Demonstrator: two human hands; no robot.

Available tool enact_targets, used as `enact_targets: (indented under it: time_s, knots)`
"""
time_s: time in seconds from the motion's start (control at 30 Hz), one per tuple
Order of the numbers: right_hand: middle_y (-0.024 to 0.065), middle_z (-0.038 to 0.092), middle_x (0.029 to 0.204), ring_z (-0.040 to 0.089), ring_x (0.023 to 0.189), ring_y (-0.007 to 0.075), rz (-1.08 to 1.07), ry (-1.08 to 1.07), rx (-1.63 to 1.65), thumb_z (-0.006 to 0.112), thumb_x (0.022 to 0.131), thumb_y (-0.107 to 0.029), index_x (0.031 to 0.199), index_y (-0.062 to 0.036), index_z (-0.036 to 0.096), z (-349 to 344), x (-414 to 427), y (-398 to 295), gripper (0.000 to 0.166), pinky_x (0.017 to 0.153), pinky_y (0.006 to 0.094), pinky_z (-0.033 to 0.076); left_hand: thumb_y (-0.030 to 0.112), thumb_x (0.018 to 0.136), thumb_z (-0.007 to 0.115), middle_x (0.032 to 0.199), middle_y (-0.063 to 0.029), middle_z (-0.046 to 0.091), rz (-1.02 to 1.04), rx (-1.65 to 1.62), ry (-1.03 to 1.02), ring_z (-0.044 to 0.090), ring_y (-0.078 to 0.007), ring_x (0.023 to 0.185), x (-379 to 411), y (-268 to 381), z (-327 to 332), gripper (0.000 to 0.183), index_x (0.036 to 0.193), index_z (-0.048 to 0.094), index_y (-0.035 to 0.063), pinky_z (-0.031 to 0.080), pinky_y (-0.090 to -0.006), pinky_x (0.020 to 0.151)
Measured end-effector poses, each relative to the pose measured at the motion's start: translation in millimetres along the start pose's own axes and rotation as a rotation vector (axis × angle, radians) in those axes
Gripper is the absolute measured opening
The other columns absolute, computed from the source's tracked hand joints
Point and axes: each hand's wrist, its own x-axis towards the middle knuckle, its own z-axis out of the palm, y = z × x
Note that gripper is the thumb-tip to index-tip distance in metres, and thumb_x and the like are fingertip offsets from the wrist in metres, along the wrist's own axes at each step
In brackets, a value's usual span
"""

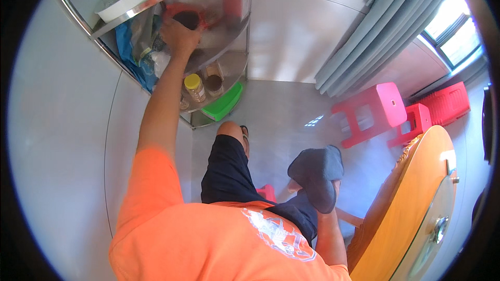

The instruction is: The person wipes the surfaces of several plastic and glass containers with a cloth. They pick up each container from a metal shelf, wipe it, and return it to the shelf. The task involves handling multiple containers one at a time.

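Observation:
My left hand (180,38) reaches up to a middle tier of a corner shelf, its fingers at the edge of a red container or bag (186,15) with a dark inside. That spot is blurred, and part of the red item lies behind the fingers. A grey cloth (318,169) hangs folded over my right hand (295,186), which is low in front of my body. The cloth hides most of the right hand; a few finger parts show at its edges. Beside the left hand are a clear plastic bag (141,33) and a white bag (160,62).
The curved metal-framed shelf (211,56) holds a white tray (134,4) of glasses, a yellow-lidded jar (194,86), a dark jar (214,84) and a green bin (224,103). At right stand a wooden table (414,187), a pink stool (371,111), red stools (418,119) and a grey curtain (383,31).

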Motion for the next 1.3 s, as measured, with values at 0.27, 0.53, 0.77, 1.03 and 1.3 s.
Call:
enact_targets:
  time_s: [0.27, 0.53, 0.77, 1.03, 1.3]
  knots:
    - [0.0155, 0.066, 0.119, 0.066, 0.098, 0.0286, -0.288, 0.074, -1.335, 0.071, 0.092, -0.034, 0.126, -0.0034, 0.06, 3, 1, -6, 0.047, 0.082, 0.0412, 0.056, 0.026, 0.056, 0.098, 0.115, -0.0154, 0.068, 0.138, -1.001, -0.671, 0.068, -0.0237, 0.106, -153, 131, -140, 0.088, 0.129, 0.056, -0.0006, 0.054, -0.0381, 0.095]
    - [0.0087, 0.063, 0.126, 0.062, 0.11, 0.0206, -0.234, -0.117, -0.702, 0.069, 0.094, -0.021, 0.133, -0.0071, 0.054, 108, -2, -26, 0.044, 0.097, 0.0367, 0.051, 0.028, 0.081, 0.088, 0.125, -0.0125, 0.06, -0.164, -1.677, -1.065, 0.057, -0.0192, 0.119, -276, 176, -213, 0.082, 0.141, 0.041, -0.0018, 0.044, -0.0345, 0.104]
    - [0.007, 0.068, 0.116, 0.065, 0.101, 0.0192, -0.604, -0.15, -1.001, 0.077, 0.083, -0.017, 0.128, -0.0041, 0.059, 109, 3, -58, 0.05, 0.091, 0.0348, 0.053, 0.034, 0.084, 0.082, 0.132, -0.0113, 0.056, 0.047, -1.852, -1.222, 0.054, -0.018, 0.122, -257, 184, -221, 0.081, 0.144, 0.041, -0.0009, 0.041, -0.0349, 0.107]
    - [0.0059, 0.07, 0.096, 0.066, 0.085, 0.0205, -0.363, 0.03, -0.923, 0.082, 0.074, -0.025, 0.109, -0.0047, 0.067, 93, -1, -34, 0.043, 0.08, 0.0338, 0.053, 0.025, 0.099, 0.067, 0.131, -0.0118, 0.06, -0.012, -1.51, -1.006, 0.056, -0.0167, 0.116, -264, 187, -192, 0.057, 0.145, 0.046, 0.0, 0.045, -0.0342, 0.102]
    - [0.0095, 0.063, 0.116, 0.061, 0.108, 0.0253, -0.244, 0.012, -0.835, 0.068, 0.085, -0.034, 0.128, -0.0056, 0.061, 61, -24, -2, 0.052, 0.095, 0.0366, 0.049, 0.036, 0.102, 0.063, 0.13, -0.0089, 0.055, -0.258, -1.722, -1.096, 0.054, -0.0136, 0.117, -303, 189, -244, 0.063, 0.146, 0.036, 0.0003, 0.042, -0.0302, 0.102]
